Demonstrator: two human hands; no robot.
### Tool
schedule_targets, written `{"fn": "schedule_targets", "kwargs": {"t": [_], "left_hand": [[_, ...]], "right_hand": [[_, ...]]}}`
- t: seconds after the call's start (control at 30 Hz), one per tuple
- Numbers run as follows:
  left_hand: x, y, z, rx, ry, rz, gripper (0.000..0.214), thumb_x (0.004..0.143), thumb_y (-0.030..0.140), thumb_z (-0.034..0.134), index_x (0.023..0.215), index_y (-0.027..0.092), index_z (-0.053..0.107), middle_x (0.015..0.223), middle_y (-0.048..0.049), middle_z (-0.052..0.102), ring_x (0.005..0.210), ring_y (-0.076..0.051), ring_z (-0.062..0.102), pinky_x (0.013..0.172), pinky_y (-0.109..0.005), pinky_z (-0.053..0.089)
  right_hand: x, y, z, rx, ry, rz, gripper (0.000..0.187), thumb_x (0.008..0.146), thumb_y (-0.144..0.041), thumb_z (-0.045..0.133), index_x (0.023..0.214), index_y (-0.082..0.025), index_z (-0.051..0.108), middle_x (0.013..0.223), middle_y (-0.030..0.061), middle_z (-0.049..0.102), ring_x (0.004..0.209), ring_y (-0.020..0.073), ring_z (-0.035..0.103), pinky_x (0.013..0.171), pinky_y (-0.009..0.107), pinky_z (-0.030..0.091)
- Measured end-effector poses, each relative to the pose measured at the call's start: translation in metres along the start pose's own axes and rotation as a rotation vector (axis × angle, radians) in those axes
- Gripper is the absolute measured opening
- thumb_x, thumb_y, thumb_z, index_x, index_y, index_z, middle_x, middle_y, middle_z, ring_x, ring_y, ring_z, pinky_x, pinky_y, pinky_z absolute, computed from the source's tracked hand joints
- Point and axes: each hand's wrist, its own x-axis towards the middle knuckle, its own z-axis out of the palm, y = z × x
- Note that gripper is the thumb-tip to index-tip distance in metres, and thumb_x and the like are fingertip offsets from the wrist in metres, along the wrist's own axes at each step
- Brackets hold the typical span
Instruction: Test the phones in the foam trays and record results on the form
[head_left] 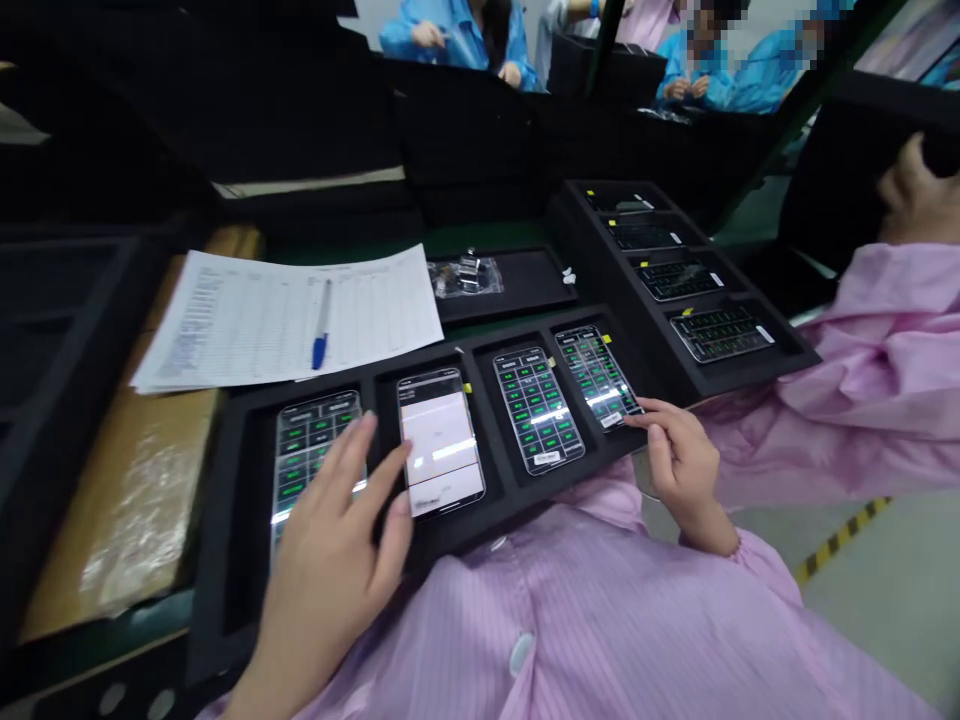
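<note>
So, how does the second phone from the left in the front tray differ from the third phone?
The second phone shows a pale, nearly blank screen; the third phone, green blocks on a dark grid. The left hand's fingers reach the second phone, not the third phone. Both lie face up in one black foam tray.

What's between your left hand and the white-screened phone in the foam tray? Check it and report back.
Nothing visible stands in the way. Your left hand is right at the phone, with its fingertips at the phone's left edge and no object between them.
</note>
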Motion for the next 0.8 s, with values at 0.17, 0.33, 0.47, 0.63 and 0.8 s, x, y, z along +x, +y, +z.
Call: {"fn": "schedule_targets", "kwargs": {"t": [0.17, 0.33, 0.47, 0.63, 0.8], "left_hand": [[-0.017, 0.001, -0.020, -0.033, 0.136, -0.158, 0.060, 0.087, 0.038, 0.044, 0.140, 0.065, 0.037, 0.148, 0.0311, 0.040, 0.133, -0.038, 0.050, 0.115, -0.068, 0.036], [-0.028, 0.000, -0.024, -0.005, 0.171, -0.137, 0.063, 0.089, 0.030, 0.045, 0.143, 0.060, 0.038, 0.152, 0.0235, 0.041, 0.133, -0.039, 0.049, 0.111, -0.070, 0.037], [-0.036, -0.004, -0.028, 0.055, 0.185, -0.068, 0.063, 0.090, 0.020, 0.048, 0.147, 0.048, 0.042, 0.153, 0.0089, 0.047, 0.131, -0.037, 0.052, 0.109, -0.068, 0.040], [-0.044, -0.008, -0.029, 0.093, 0.229, -0.010, 0.052, 0.089, 0.016, 0.051, 0.139, 0.031, 0.056, 0.145, -0.0055, 0.057, 0.127, -0.035, 0.056, 0.108, -0.061, 0.042], [-0.054, -0.007, -0.030, 0.129, 0.233, -0.035, 0.037, 0.089, 0.011, 0.050, 0.123, 0.016, 0.064, 0.135, -0.0163, 0.062, 0.126, -0.033, 0.056, 0.107, -0.053, 0.043]], "right_hand": [[-0.012, 0.013, -0.007, -0.124, -0.002, 0.044, 0.027, 0.098, -0.023, 0.041, 0.103, -0.021, 0.068, 0.101, 0.0099, 0.074, 0.108, 0.0274, 0.068, 0.093, 0.046, 0.051], [-0.006, 0.009, -0.003, -0.152, -0.094, 0.091, 0.030, 0.099, -0.026, 0.038, 0.110, -0.019, 0.066, 0.110, 0.0130, 0.072, 0.118, 0.0303, 0.062, 0.097, 0.050, 0.049], [0.000, -0.013, 0.000, -0.031, -0.168, -0.080, 0.030, 0.098, -0.026, 0.040, 0.112, -0.020, 0.066, 0.115, 0.0122, 0.071, 0.117, 0.0278, 0.063, 0.096, 0.047, 0.049], [0.005, -0.042, 0.010, 0.119, -0.323, -0.289, 0.027, 0.096, -0.019, 0.040, 0.108, -0.019, 0.065, 0.105, 0.0087, 0.075, 0.116, 0.0254, 0.064, 0.102, 0.046, 0.044], [0.016, -0.072, 0.032, 0.376, -0.498, -0.487, 0.031, 0.097, -0.023, 0.039, 0.118, -0.017, 0.060, 0.115, 0.0080, 0.074, 0.128, 0.0258, 0.057, 0.108, 0.048, 0.041]]}}
